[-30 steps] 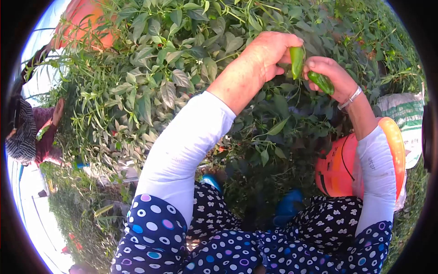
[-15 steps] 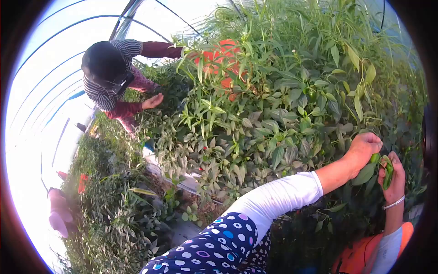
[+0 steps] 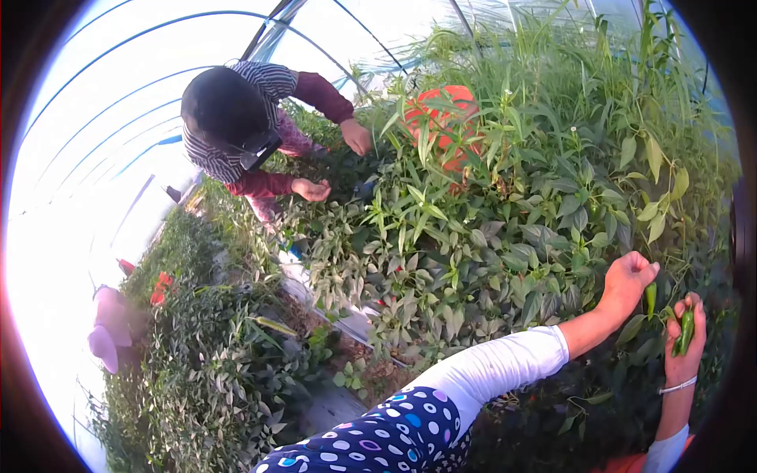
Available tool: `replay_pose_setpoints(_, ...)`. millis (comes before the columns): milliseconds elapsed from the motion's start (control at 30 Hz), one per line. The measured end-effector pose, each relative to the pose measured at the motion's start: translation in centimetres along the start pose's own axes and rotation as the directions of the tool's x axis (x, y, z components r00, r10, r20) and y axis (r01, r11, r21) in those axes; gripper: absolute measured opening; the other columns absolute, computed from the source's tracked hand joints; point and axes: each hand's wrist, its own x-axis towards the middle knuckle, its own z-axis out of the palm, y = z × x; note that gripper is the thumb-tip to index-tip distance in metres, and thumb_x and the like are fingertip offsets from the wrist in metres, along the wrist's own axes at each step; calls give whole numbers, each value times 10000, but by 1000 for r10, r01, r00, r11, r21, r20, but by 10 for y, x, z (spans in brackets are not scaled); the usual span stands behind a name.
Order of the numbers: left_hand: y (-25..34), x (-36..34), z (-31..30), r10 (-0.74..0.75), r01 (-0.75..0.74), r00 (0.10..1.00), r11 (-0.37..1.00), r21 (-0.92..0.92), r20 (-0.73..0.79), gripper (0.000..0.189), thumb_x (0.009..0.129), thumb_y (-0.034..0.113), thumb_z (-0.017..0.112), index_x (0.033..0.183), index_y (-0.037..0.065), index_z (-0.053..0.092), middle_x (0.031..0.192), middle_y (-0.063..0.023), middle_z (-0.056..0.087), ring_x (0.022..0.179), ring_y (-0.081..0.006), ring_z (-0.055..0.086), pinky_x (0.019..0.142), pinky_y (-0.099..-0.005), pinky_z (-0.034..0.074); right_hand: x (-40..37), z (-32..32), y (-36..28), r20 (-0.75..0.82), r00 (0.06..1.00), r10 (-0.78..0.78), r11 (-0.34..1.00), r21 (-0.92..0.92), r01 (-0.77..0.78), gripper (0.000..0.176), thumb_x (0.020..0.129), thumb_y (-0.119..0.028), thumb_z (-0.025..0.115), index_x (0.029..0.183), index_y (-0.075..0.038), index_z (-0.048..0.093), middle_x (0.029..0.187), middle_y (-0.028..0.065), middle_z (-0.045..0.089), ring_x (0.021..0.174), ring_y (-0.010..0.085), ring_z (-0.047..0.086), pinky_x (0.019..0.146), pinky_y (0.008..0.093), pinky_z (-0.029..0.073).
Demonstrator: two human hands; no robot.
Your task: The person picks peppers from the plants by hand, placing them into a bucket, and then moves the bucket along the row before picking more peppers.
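Observation:
On the right side of the head view, my left hand (image 3: pixel 628 285) is closed in a pinch. A slim green chili pepper (image 3: pixel 650 299) hangs just below its fingertips. Beside it, slightly lower, my right hand (image 3: pixel 683 359) has its palm turned up and its fingers curled around green chili peppers (image 3: pixel 686 329); at least two show. A thin bracelet circles that wrist. Leafy pepper plants (image 3: pixel 512 252) lie behind both hands, and a broad leaf (image 3: pixel 631 329) is between them.
A co-worker (image 3: pixel 236 126) in a dark cap bends over the row at upper left. An orange bucket (image 3: pixel 441 118) stands among tall weeds. Another person's pink hat (image 3: pixel 110 335) shows at far left. An orange object (image 3: pixel 627 463) sits below my right arm. Greenhouse hoops arch overhead.
My view has shifted, so the scene sits further right and lower. My hands have drawn apart, and a pepper now hangs under my left fingers. The co-worker's far hand has come out from behind the weeds.

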Motion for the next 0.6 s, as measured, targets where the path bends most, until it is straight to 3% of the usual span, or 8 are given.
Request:
replay_pose_setpoints(100, -5, 4, -3, 37, -38, 999, 999, -28, -15, 238, 778, 114, 651, 623, 64, 478, 587, 47, 443, 566, -47, 365, 515, -232, 341, -6, 11, -5, 219, 974, -56, 931, -341, 130, 311, 819, -232, 519, 1057, -34, 500, 891, 39, 466, 673, 81, 444, 561, 185, 386)
replay_pose_setpoints(200, -3, 0, 1, 132, -131, 990, 991, 17, -48, 243, 718, 65, 656, 587, 45, 452, 551, 17, 439, 545, -69, 371, 480, -262, 347, 9, -21, 9, 171, 981, -95, 715, -674, 187, 410, 830, -216, 508, 1189, -19, 488, 1026, 41, 512, 727, 64, 466, 617, 195, 388)
replay_pose_setpoints(267, -3, -6, 10, 92, -91, 996, 994, -57, 19, 235, 684, 47, 652, 587, 34, 438, 563, -6, 450, 539, -86, 399, 491, -263, 361, 15, -23, 20, 150, 982, -116, 673, -716, 189, 459, 807, -201, 518, 1223, -14, 466, 1041, 50, 533, 727, 63, 477, 596, 193, 392)
replay_pose_setpoints(333, -14, -16, 30, 373, -371, 913, 928, 43, -166, 235, 652, 36, 653, 588, 30, 427, 583, -26, 466, 537, -109, 425, 509, -260, 375, 18, -25, 19, 319, 933, 167, 780, -622, 72, 487, 780, -188, 531, 1227, -13, 456, 990, 55, 552, 698, 70, 500, 560, 198, 403)
replay_pose_setpoints(400, 19, -37, 23, -4, 29, 983, 991, -134, 183, 214, 650, 42, 652, 615, 40, 441, 588, -44, 506, 476, -133, 510, 383, -269, 413, -4, 7, 20, 109, 969, 220, 686, -724, -74, 440, 761, -184, 544, 1159, -6, 484, 923, 59, 566, 642, 98, 541, 504, 217, 414)
replay_pose_setpoints(433, 35, -43, 18, -154, 198, 945, 971, -132, 287, 188, 688, 68, 639, 649, 27, 460, 579, -69, 551, 463, -137, 550, 320, -266, 424, -12, 14, 12, 81, 977, 196, 766, -634, -101, 334, 749, -158, 575, 1045, -5, 541, 854, 50, 582, 602, 118, 555, 510, 219, 426)
replay_pose_setpoints(533, 29, -53, 21, -112, 294, 872, 898, -327, 477, 231, 804, 193, 627, 772, -27, 565, 661, -52, 605, 569, -111, 569, 414, -243, 467, -34, 15, -26, 103, 953, 287, 759, -631, -160, 232, 798, -156, 554, 987, -26, 527, 839, 67, 549, 555, 106, 514, 502, 218, 410)
replay_pose_setpoints(600, 14, -61, 1, -68, -3, 848, 991, 133, 525, 227, 800, 215, 647, 837, -7, 618, 715, -1, 596, 664, -51, 526, 613, -214, 443, -63, -3, -63, 120, 940, 320, 668, -732, -134, 302, 774, -224, 590, 993, -32, 505, 877, 82, 516, 554, 89, 496, 477, 201, 399)
